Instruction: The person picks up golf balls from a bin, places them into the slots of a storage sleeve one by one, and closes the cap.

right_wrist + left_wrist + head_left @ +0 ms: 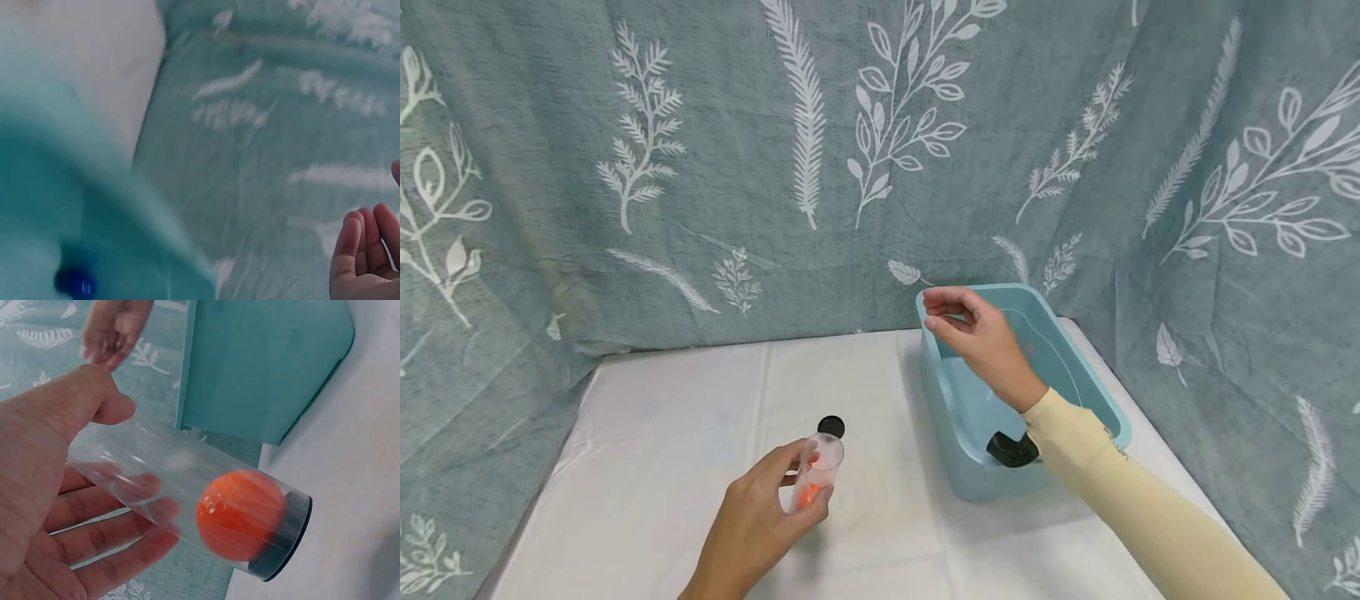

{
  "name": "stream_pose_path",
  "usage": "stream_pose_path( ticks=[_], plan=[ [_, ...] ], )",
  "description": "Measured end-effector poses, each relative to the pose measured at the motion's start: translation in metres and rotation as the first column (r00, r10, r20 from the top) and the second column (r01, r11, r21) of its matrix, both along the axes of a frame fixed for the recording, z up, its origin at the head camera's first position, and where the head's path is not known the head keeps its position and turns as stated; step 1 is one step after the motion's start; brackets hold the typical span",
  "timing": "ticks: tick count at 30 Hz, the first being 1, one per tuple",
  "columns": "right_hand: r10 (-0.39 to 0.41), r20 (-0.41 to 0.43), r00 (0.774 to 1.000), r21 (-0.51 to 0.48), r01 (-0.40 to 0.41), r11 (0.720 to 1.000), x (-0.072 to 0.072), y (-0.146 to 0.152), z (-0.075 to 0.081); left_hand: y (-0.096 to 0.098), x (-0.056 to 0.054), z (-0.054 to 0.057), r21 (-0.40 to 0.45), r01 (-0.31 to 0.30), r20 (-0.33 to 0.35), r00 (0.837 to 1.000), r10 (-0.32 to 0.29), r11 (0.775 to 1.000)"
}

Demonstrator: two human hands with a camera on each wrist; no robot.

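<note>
My left hand (765, 508) grips a clear plastic tube (817, 475) over the white table, thumb on one side and fingers on the other. An orange ball (240, 514) lies inside, near the tube's black end cap (284, 540); the other end is uncapped. Just beyond the tube is a round black lid (831, 427). Over the left rim of a blue-green bin (953, 408), my right hand (981, 337) is raised with loosely bent fingers and nothing between them. Inside the bin, the right wrist view shows a dark blue ball (76, 282).
A black curved piece (1011, 450) shows beside the right sleeve (1097, 467), over the bin's near end. White cloth (670, 450) covers the table. Leaf-patterned grey-green curtain (715, 167) hangs behind the table and along both sides.
</note>
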State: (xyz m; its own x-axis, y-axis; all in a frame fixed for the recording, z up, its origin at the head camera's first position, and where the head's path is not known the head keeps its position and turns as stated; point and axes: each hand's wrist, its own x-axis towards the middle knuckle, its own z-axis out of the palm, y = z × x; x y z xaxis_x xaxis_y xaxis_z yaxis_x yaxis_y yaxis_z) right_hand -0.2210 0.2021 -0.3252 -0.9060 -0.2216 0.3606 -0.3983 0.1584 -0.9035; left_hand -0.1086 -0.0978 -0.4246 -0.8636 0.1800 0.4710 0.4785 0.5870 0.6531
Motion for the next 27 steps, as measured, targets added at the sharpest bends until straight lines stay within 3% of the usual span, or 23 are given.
stream_pose_path(
  ticks=[5,11,20,27],
  plan=[
    [-0.093,0.044,0.995,0.147,0.085,0.985,-0.029,0.026,-0.011,-0.002,0.001,-0.002,0.001,0.002,0.038,0.999,-0.002,1.0],
    [-0.178,0.122,0.976,0.358,0.124,0.926,-0.051,0.044,-0.032,-0.006,0.002,-0.004,-0.007,-0.01,0.04,0.999,0.01,1.0],
    [-0.183,0.19,0.964,0.569,0.044,0.821,-0.076,0.055,-0.068,-0.013,0.002,-0.004,-0.042,-0.024,-0.03,0.999,0.023,0.999],
    [-0.125,0.186,0.975,0.696,-0.041,0.717,-0.089,0.059,-0.092,-0.014,0.004,-0.005,-0.035,-0.047,-0.014,0.999,0.046,0.998]
  ],
)
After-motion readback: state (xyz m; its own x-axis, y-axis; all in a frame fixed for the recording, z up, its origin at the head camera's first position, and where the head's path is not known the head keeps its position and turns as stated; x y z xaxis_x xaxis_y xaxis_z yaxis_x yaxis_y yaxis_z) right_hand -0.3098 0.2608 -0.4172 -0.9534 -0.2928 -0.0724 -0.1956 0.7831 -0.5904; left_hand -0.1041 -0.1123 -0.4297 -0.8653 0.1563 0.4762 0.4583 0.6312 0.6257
